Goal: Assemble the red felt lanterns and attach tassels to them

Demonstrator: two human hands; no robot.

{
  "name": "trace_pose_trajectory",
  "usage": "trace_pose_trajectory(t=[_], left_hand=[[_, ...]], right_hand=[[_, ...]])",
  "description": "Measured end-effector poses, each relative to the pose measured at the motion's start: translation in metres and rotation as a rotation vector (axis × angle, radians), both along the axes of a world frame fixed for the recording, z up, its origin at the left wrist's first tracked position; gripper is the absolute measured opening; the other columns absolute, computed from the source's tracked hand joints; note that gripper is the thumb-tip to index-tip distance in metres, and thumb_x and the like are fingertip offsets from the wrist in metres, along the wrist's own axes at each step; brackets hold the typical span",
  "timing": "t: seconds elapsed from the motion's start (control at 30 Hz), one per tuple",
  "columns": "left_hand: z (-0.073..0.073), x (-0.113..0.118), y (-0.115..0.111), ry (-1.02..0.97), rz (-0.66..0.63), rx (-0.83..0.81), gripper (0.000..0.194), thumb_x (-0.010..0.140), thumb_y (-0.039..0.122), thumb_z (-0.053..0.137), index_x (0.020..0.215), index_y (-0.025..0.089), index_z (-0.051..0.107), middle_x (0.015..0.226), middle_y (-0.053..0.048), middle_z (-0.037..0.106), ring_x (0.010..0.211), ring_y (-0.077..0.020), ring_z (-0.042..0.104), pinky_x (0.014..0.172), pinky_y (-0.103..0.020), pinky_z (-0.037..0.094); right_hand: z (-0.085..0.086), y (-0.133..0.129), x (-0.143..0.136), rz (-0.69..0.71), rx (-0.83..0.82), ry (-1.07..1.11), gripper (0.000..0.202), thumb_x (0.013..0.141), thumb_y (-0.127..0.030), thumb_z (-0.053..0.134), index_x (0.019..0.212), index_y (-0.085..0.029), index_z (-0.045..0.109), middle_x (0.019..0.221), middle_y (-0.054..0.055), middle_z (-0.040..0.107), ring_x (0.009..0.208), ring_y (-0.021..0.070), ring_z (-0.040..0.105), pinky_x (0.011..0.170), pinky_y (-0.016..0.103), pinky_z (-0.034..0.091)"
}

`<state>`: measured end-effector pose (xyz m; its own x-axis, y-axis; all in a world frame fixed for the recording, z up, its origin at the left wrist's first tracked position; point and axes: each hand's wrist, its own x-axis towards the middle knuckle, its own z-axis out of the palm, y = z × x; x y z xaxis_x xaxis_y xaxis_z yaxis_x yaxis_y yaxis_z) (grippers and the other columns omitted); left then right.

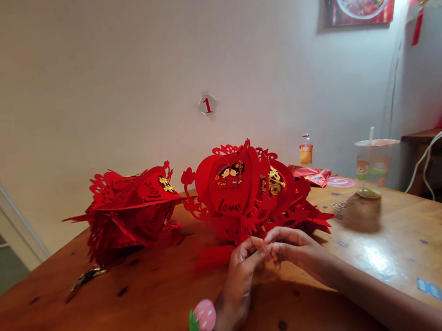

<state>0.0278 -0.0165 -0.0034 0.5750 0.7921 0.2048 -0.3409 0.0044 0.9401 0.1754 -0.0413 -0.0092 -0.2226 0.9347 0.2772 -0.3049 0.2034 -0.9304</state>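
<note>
My left hand [247, 260] and my right hand [292, 245] meet fingertip to fingertip just above the table. Both are closed in a pinch, and whatever lies between the fingers is too small or hidden to name. Right behind them stands a red paper lantern [224, 196] with a couple's picture, the word "Love" and gold characters. A second red lantern [131, 212], folded more loosely, rests to the left. Flat red material [215, 257] lies beside my left hand.
On the wooden table [142, 321] are a metal tool [85, 280] at left, a plastic cup with a straw [375, 167], a small bottle [306, 151], a red wrapper [312, 175], small metal bits [340, 205] and a blue label [429, 288]. A wall [79, 96] rises behind.
</note>
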Motion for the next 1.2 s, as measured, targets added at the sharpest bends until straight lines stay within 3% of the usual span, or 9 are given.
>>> trace_pose_trajectory(t=[0.3,0.47,0.57,0.67,0.77,0.87,1.0,1.2], left_hand=[[-0.003,0.000,0.000,0.020,0.030,0.068,0.018,0.076,0.030,0.060,0.068,0.014,0.055,0.064,0.000,0.055,0.065,-0.0116,0.050,0.069,-0.024,0.039],[0.002,0.000,-0.007,0.059,0.131,0.177,0.018,0.074,0.032,0.062,0.078,0.017,0.053,0.067,0.004,0.046,0.066,-0.0096,0.043,0.064,-0.020,0.035],[0.003,0.000,-0.007,0.085,0.205,0.209,0.021,0.073,0.034,0.062,0.083,0.019,0.051,0.067,0.005,0.042,0.065,-0.0093,0.041,0.063,-0.020,0.035],[-0.001,0.003,-0.003,0.066,0.266,0.227,0.020,0.074,0.035,0.061,0.079,0.018,0.051,0.066,0.005,0.041,0.064,-0.0090,0.040,0.061,-0.019,0.035],[-0.005,0.006,0.001,0.076,0.291,0.237,0.019,0.074,0.035,0.059,0.074,0.018,0.051,0.062,0.005,0.040,0.060,-0.0087,0.039,0.057,-0.019,0.035],[-0.006,0.006,0.005,0.090,0.335,0.213,0.021,0.073,0.037,0.060,0.071,0.018,0.050,0.062,0.005,0.042,0.058,-0.0091,0.040,0.054,-0.019,0.036],[-0.007,0.002,0.008,0.090,0.395,0.178,0.022,0.071,0.038,0.061,0.072,0.017,0.051,0.060,0.005,0.042,0.056,-0.0090,0.040,0.053,-0.019,0.037],[-0.004,0.001,0.006,0.118,0.419,0.156,0.021,0.070,0.035,0.062,0.071,0.017,0.052,0.061,0.005,0.045,0.059,-0.0087,0.042,0.055,-0.018,0.038]], right_hand=[[0.008,-0.004,0.000,-0.064,0.068,-0.113,0.017,0.075,-0.029,0.065,0.087,-0.017,0.063,0.073,-0.001,0.062,0.063,0.0092,0.059,0.062,0.023,0.047],[0.018,-0.019,0.010,-0.265,0.191,-0.164,0.017,0.078,-0.032,0.062,0.088,-0.019,0.063,0.069,-0.001,0.060,0.059,0.0100,0.058,0.059,0.024,0.047],[0.018,-0.024,0.047,-0.596,0.248,-0.113,0.017,0.078,-0.033,0.062,0.091,-0.022,0.062,0.072,-0.001,0.060,0.057,0.0093,0.056,0.054,0.023,0.048],[0.012,-0.013,0.115,-0.988,0.364,-0.123,0.023,0.074,-0.036,0.064,0.093,-0.023,0.062,0.091,0.002,0.062,0.074,0.0127,0.059,0.063,0.026,0.052],[-0.003,0.009,0.188,-1.113,0.301,-0.415,0.033,0.072,-0.046,0.061,0.091,-0.019,0.062,0.089,0.005,0.065,0.077,0.0189,0.063,0.063,0.033,0.054],[-0.022,0.030,0.239,-1.275,0.170,-0.977,0.031,0.076,-0.044,0.051,0.090,-0.019,0.063,0.087,0.007,0.069,0.073,0.0211,0.065,0.069,0.036,0.052],[-0.037,0.049,0.266,-1.269,0.110,-1.152,0.025,0.073,-0.034,0.052,0.086,-0.019,0.066,0.087,0.009,0.070,0.079,0.0248,0.065,0.072,0.036,0.048],[-0.046,0.059,0.279,-1.103,0.054,-1.308,0.021,0.071,-0.031,0.055,0.083,-0.020,0.068,0.084,0.006,0.071,0.079,0.0217,0.065,0.068,0.030,0.047]])
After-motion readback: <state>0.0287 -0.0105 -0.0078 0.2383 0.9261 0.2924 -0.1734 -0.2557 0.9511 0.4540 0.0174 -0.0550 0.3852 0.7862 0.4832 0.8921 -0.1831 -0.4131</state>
